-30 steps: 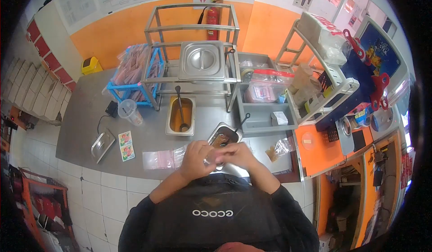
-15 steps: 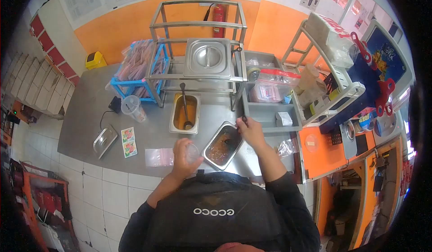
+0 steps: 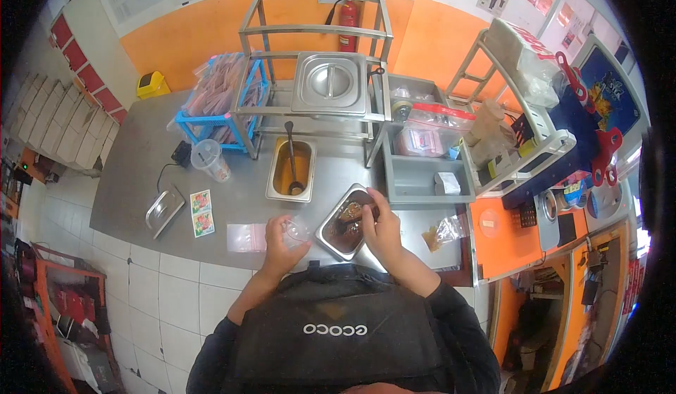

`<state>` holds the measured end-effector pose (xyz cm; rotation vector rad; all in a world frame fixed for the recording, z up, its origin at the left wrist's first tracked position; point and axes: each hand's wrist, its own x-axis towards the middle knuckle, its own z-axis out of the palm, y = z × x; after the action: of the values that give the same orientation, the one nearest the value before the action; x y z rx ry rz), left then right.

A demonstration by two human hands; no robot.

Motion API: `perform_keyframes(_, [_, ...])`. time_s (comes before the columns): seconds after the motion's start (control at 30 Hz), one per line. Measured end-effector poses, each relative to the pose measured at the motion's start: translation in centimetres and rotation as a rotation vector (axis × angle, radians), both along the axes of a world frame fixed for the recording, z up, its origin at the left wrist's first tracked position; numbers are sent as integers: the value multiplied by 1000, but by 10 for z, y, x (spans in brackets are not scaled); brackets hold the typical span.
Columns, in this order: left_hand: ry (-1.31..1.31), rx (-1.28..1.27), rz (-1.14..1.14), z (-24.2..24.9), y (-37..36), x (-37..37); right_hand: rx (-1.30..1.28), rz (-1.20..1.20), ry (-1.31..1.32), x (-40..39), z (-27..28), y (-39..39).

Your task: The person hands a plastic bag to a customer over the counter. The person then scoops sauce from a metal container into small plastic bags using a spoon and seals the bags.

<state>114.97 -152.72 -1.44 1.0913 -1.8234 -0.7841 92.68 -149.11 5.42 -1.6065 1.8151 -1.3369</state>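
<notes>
My left hand [image 3: 279, 252] is closed around a small clear plastic cup [image 3: 296, 235], which looks empty, just left of a steel food pan [image 3: 325, 238]. The pan sits at an angle near the table's front edge and holds dark brown sauce [image 3: 343, 242]. My right hand [image 3: 384, 233] is over the pan's right side, its fingers closed on a dark ladle [image 3: 350, 213]. The ladle's bowl carries sauce with bits in it, and its handle is mostly hidden by my fingers. Farther back stands a second steel pan [image 3: 270, 188] of orange-brown sauce, with a black ladle [image 3: 291, 158] leaning in it.
A steel rack [image 3: 253, 42] bears a lidded pan [image 3: 329, 84]. At left are a blue basket [image 3: 236, 135] of packets, a plastic cup [image 3: 211, 161], a steel lid [image 3: 165, 212] and sachets [image 3: 202, 213]. Grey trays [image 3: 415, 188] and a plastic bag [image 3: 447, 232] lie at right.
My right hand has moved down and toward me along the pan's right side, and the ladle's bowl now shows with sauce in it. My left hand keeps the cup in nearly the same place.
</notes>
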Motion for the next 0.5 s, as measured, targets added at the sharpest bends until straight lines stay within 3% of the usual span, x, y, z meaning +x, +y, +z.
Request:
perform_keyframes(0.17, [14,22,12,0,5,-2,-191,212,375,-1,-12,-2])
perform_keyframes(0.27, [-3,18,21,2,6,-2,104,292,26,4,-3,13])
perform_keyframes(0.37, [-26,-1,24,3,7,1,-15,203,11,2,-14,14])
perform_keyframes(0.47, [-29,2,29,1,8,3,-75,215,181,-3,-13,12])
perform_keyframes(0.5, [-28,8,32,0,8,3,-27,247,113,-3,-13,14])
